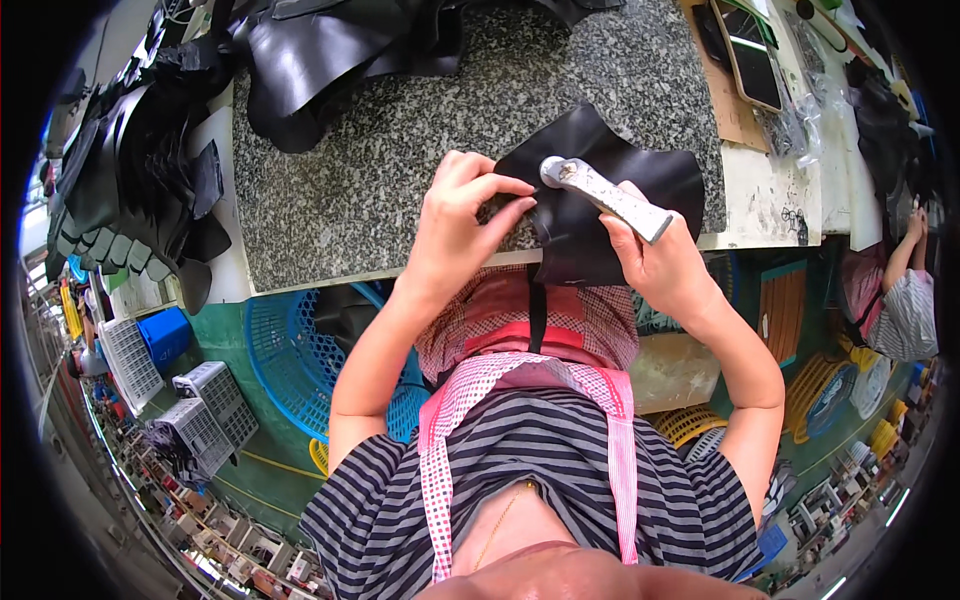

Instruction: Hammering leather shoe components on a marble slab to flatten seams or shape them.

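**Black leather piece under the tool at the slab's near edge**

Black leather piece (600, 190) lies on the speckled stone slab (400, 150), its lower part draping over the slab's near edge toward the person's lap. From the head view, the work looks to be mid-way: the sheet is already cut to a curved outline, and the tool meets it near its left edge, so that edge seems to be the part in hand. How much of it is finished cannot be told.

Left hand (455, 235) is partly curled, thumb and forefinger pinching the leather's left edge and pressing it to the stone. Right hand (655, 265) is closed around the pale handle of a metal-headed hand tool (600, 192), whose rounded head rests on the leather just beside the left fingertips.

A heap of more black leather pieces (320, 50) lies at the slab's far side, well apart, and a blue plastic basket (300, 350) sits on the floor below.
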A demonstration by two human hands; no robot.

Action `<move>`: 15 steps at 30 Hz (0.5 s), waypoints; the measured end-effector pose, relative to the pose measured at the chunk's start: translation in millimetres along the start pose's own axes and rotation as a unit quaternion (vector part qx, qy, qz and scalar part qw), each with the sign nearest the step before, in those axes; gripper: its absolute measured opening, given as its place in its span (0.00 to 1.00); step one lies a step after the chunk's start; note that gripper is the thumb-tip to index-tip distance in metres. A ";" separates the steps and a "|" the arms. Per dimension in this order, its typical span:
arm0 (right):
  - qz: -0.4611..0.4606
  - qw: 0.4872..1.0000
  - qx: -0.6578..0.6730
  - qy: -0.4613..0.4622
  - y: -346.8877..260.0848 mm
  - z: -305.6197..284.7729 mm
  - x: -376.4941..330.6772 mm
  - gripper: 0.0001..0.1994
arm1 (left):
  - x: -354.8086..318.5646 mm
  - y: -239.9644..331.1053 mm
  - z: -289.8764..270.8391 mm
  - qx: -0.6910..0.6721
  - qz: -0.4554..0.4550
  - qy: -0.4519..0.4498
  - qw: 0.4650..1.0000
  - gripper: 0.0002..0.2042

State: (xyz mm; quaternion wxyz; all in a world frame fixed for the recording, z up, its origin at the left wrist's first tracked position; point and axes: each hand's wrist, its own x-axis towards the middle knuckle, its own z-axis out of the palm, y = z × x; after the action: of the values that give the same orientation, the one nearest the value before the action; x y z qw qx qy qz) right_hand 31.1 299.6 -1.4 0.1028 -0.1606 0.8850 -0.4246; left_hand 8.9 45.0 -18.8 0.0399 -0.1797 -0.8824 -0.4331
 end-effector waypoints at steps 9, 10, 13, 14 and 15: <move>0.002 1.000 0.009 -0.014 1.8 -4.2 -4.0 0.10 | 10.7 -4.1 -11.7 0.002 0.020 -0.036 0.999 0.17; 0.001 1.000 0.005 -0.019 2.2 -4.2 -4.0 0.10 | 11.1 -4.1 -12.4 0.005 0.020 -0.039 0.999 0.17; -0.011 0.999 -0.003 -0.031 1.2 -7.5 -2.4 0.10 | 11.0 -4.6 -12.1 0.010 0.021 -0.039 0.999 0.18; -0.005 0.999 -0.010 -0.041 -0.5 -9.4 -1.4 0.10 | 10.4 -4.8 -11.9 0.007 0.021 -0.042 0.999 0.18; 0.001 0.999 -0.017 -0.050 -2.8 -12.0 -0.1 0.10 | 10.0 -4.9 -11.5 0.005 0.022 -0.044 0.999 0.19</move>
State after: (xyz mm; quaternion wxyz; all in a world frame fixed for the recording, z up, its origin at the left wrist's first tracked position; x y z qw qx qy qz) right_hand 27.8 306.7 8.2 0.1448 -0.1826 0.8861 -0.4007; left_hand -3.1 36.1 -13.1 0.0113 -0.2177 -0.8811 -0.4196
